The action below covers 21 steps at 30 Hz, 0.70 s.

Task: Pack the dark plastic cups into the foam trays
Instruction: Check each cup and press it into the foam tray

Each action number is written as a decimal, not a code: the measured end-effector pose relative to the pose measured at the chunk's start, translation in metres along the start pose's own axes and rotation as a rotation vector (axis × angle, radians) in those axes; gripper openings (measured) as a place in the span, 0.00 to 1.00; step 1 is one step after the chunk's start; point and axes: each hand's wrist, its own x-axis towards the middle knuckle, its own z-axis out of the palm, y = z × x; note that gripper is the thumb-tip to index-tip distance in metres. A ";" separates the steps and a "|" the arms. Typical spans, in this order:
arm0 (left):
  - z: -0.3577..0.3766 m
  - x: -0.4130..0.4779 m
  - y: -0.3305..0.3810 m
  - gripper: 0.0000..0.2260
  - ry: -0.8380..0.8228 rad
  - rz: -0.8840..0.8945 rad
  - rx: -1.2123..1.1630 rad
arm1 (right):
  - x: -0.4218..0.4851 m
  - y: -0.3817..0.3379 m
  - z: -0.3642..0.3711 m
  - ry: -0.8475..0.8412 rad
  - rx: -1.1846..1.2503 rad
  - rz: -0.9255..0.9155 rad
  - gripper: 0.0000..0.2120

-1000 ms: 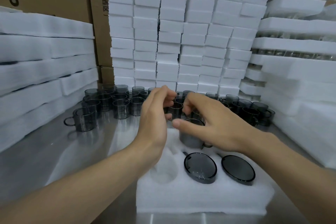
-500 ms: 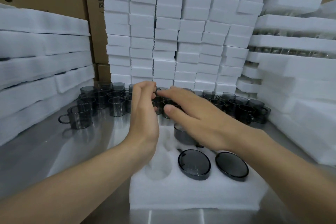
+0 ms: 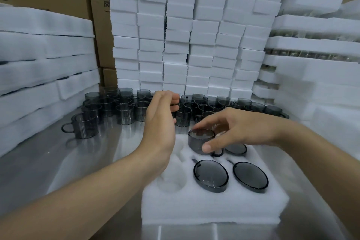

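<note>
The right hand (image 3: pixel 239 128) is gripping a dark cup (image 3: pixel 200 142), thumb pressing its near wall and fingers curling over the rim. This cup is sitting in the middle back pocket of the foam tray (image 3: pixel 194 206), standing higher than its neighbours.

The left hand (image 3: pixel 161 121) is hovering edge-on at the tray's back left corner. Its fingers are lightly bent toward the loose cups (image 3: pixel 124 111), and I cannot tell whether they are holding one.

Three seated cups (image 3: pixel 210 175) are filling the tray's middle front, right front and right back pockets. The tray is lying at the counter's (image 3: pixel 78 161) front edge, with the loose cups crowding the back edge and one lone cup (image 3: pixel 83 125) standing toward the left edge. Foam stacks (image 3: pixel 194 35) are rising behind.
</note>
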 end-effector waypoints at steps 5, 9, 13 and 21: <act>0.001 0.001 -0.001 0.11 -0.005 -0.005 0.013 | 0.006 0.004 0.004 0.056 0.082 -0.056 0.18; 0.001 0.002 -0.001 0.11 -0.005 -0.005 0.015 | 0.009 0.003 0.011 0.171 0.039 -0.077 0.21; 0.000 0.001 -0.001 0.11 -0.012 -0.007 0.015 | 0.005 -0.002 0.010 0.136 -0.076 -0.009 0.23; 0.002 -0.001 -0.001 0.08 0.046 0.064 -0.036 | 0.020 -0.026 0.049 0.288 -0.277 -0.184 0.23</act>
